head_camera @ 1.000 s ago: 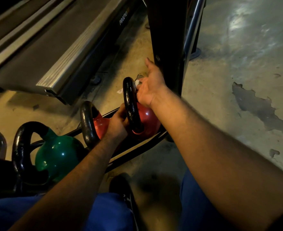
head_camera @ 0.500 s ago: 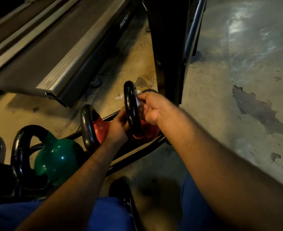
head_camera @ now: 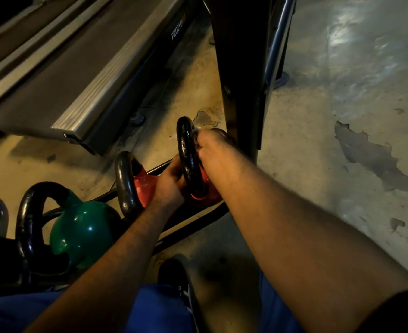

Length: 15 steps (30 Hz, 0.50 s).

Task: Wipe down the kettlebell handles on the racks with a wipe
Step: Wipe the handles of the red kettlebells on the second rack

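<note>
My right hand [head_camera: 212,150], open a second ago, now closes around the wipe [head_camera: 195,132] on the black handle [head_camera: 188,155] at frame centre (red kettlebell [head_camera: 205,195]); my left hand [head_camera: 170,186] grips its lower part.

Three kettlebells [head_camera: 82,231] sit side by side on a rack [head_camera: 193,218], seemingly floor-level.

We can read only one marking: pale letters spelling "PROZYO" on the dark side rail of the treadmill [head_camera: 135,75], with the end of the word cut off. We find nothing else legible.
</note>
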Tool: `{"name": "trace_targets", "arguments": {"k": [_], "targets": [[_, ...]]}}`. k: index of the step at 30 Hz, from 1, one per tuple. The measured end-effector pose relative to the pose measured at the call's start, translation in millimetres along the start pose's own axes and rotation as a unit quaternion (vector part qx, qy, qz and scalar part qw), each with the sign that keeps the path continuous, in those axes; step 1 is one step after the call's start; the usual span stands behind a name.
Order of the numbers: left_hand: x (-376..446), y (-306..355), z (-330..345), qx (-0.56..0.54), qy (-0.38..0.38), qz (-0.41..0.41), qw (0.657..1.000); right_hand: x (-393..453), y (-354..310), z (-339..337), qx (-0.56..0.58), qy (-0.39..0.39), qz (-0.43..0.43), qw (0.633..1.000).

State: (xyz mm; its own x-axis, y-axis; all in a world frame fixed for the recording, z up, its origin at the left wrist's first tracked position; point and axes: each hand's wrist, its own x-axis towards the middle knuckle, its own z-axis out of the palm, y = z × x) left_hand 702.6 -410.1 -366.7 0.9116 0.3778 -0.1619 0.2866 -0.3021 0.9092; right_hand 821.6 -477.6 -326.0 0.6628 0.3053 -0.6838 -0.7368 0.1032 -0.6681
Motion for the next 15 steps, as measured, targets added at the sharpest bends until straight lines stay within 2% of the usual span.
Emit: {"name": "trace_targets", "arguments": {"k": [4,7,12,15], "targets": [[0.5,-0.3,-0.8,0.012,0.004,0.000,1.000,-8.2,-4.9,-5.9,-0.026,-0.023,-0.006,0.999],[2.3,-3.4,-1.2,0.010,0.006,0.000,1.000,-9.5,-8.2,1.3,0.025,-0.023,0.022,0.999],[4.2,-7.3,-1.7,0.019,0.008,0.000,1.000,-8.2,-4.6,3.4,0.064,-0.032,0.010,0.997],[2.3,-8.5,-1.8,0.020,0.014,0.001,1.000,-11.3,3.9,-5.4,0.062,-0.082,0.005,0.995]]}}
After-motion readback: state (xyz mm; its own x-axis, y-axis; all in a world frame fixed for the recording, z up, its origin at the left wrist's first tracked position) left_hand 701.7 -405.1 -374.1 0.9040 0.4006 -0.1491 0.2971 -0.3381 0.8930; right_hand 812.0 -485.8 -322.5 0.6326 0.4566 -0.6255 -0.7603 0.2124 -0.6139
